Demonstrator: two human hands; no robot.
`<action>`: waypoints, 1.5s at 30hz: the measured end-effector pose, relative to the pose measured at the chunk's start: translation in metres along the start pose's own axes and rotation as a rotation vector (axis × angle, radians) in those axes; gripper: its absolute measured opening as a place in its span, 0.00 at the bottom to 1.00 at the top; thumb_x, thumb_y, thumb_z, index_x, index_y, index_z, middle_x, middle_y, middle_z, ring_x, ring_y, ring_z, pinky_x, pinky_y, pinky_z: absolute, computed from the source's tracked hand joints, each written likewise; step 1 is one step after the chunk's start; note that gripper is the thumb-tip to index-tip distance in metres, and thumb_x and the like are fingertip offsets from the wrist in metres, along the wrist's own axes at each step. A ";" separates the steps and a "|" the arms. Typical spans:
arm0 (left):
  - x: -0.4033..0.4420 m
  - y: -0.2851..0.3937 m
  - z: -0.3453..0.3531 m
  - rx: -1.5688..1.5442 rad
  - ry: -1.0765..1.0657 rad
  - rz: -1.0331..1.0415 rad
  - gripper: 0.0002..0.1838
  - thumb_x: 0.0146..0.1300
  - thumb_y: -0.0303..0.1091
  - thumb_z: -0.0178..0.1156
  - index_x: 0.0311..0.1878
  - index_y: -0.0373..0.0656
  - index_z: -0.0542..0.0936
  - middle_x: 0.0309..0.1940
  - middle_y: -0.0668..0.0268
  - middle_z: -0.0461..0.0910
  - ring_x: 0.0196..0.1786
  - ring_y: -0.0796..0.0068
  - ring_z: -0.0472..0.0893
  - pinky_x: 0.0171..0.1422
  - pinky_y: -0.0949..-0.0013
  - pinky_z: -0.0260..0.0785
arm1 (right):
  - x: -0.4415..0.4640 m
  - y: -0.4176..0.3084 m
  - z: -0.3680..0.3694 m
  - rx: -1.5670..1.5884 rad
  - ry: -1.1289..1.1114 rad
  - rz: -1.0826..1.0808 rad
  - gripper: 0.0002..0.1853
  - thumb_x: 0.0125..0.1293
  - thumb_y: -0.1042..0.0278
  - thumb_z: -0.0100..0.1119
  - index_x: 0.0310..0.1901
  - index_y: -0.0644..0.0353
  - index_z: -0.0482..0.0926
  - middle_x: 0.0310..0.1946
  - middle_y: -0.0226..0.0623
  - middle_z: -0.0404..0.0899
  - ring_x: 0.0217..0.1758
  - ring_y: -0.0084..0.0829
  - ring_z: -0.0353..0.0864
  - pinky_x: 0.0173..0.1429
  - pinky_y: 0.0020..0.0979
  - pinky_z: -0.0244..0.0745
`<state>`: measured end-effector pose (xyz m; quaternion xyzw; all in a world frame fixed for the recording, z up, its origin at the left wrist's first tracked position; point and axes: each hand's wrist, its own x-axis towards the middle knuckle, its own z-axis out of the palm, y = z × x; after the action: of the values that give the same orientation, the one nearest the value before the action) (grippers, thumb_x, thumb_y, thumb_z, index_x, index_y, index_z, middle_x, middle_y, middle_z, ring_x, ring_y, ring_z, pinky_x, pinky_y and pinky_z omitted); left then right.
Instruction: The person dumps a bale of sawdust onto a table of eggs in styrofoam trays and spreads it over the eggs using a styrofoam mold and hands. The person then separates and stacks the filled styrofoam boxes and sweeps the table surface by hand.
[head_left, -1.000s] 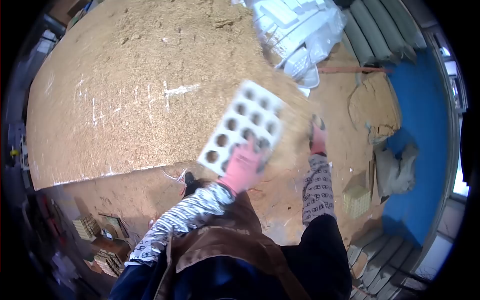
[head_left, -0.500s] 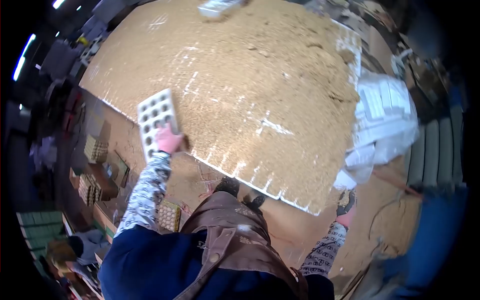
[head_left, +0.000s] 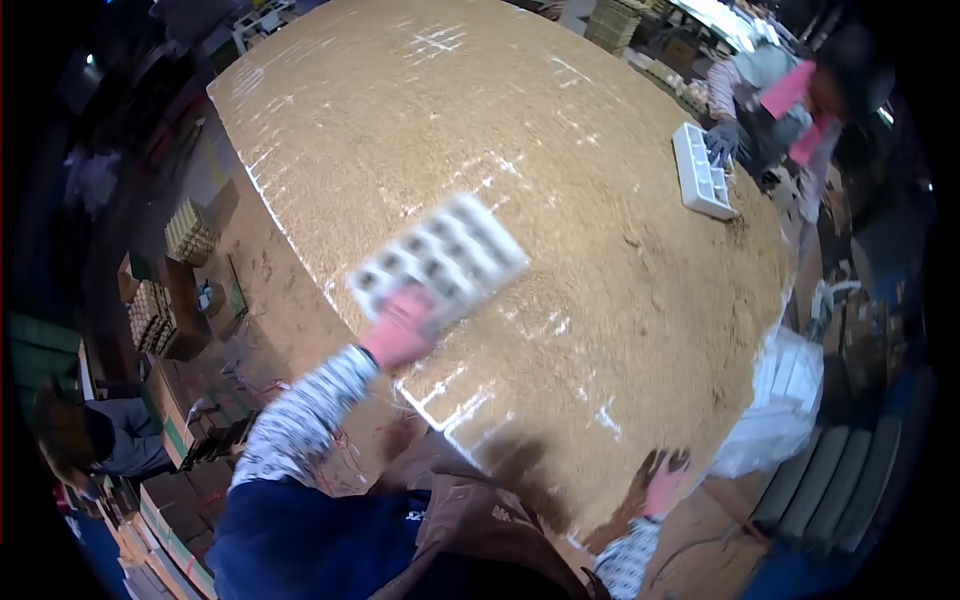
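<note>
My left hand (head_left: 402, 328), in a pink glove, grips the near edge of a white tray (head_left: 472, 228) with rows of round holes. The tray is blurred and tilted above a broad layer of tan, sawdust-like grains (head_left: 600, 290). Down at the near right edge of that layer is my right hand (head_left: 664, 490), in a pink glove with dark fingertips. Its fingers look apart and bent over the grains, with nothing visible in them.
Across the layer, a co-worker's gloved hand (head_left: 722, 140) rests on a white compartmented box (head_left: 702, 175). A clear plastic bag of white pieces (head_left: 775, 405) lies at the right edge. Stacked egg-tray-like bundles (head_left: 190, 232) stand at left. Another person (head_left: 125, 435) is at lower left.
My left hand has carried the white tray rightward, from the layer's left edge to over the grains. My right hand has come onto the near right edge. The view has turned, bringing the co-worker in.
</note>
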<state>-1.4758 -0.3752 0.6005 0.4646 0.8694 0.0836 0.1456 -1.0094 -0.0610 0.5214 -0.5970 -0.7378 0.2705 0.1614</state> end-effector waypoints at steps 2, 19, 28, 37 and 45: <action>0.033 -0.125 -0.006 0.132 0.318 -0.255 0.33 0.46 0.44 0.61 0.57 0.40 0.70 0.48 0.50 0.70 0.50 0.52 0.71 0.56 0.52 0.63 | -0.034 0.014 0.024 -0.485 0.127 0.123 0.35 0.69 0.50 0.46 0.69 0.64 0.51 0.69 0.52 0.52 0.71 0.47 0.52 0.71 0.42 0.51; 0.223 -0.009 -0.010 -0.141 0.138 0.776 0.29 0.48 0.30 0.58 0.58 0.44 0.71 0.59 0.57 0.68 0.51 0.65 0.72 0.62 0.61 0.65 | -0.076 -0.016 0.027 -1.212 -0.012 0.055 0.35 0.69 0.45 0.37 0.64 0.71 0.59 0.61 0.54 0.66 0.64 0.49 0.65 0.67 0.43 0.61; 0.242 -0.359 -0.079 -0.576 0.613 -0.807 0.32 0.55 0.49 0.60 0.57 0.35 0.69 0.41 0.46 0.79 0.41 0.50 0.80 0.46 0.57 0.72 | -0.078 -0.032 0.061 -0.797 -0.018 0.414 0.33 0.68 0.57 0.43 0.69 0.66 0.48 0.70 0.54 0.47 0.73 0.50 0.45 0.75 0.46 0.39; 0.408 -0.032 -0.012 0.009 0.323 0.031 0.41 0.46 0.51 0.63 0.65 0.44 0.65 0.63 0.40 0.61 0.63 0.48 0.67 0.65 0.56 0.61 | -0.085 -0.028 0.073 -0.672 0.158 0.339 0.34 0.64 0.62 0.48 0.68 0.68 0.51 0.69 0.55 0.49 0.73 0.54 0.44 0.75 0.48 0.36; 0.325 0.253 0.054 -0.187 0.018 0.643 0.37 0.45 0.48 0.63 0.62 0.46 0.70 0.62 0.40 0.62 0.60 0.44 0.67 0.66 0.54 0.57 | -0.083 -0.029 0.074 -0.655 0.203 0.381 0.32 0.62 0.57 0.51 0.64 0.65 0.59 0.67 0.51 0.56 0.69 0.54 0.52 0.72 0.52 0.44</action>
<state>-1.4311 0.0362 0.5632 0.6989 0.6682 0.2090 0.1463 -1.0546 -0.1607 0.4864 -0.7670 -0.6413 -0.0148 -0.0186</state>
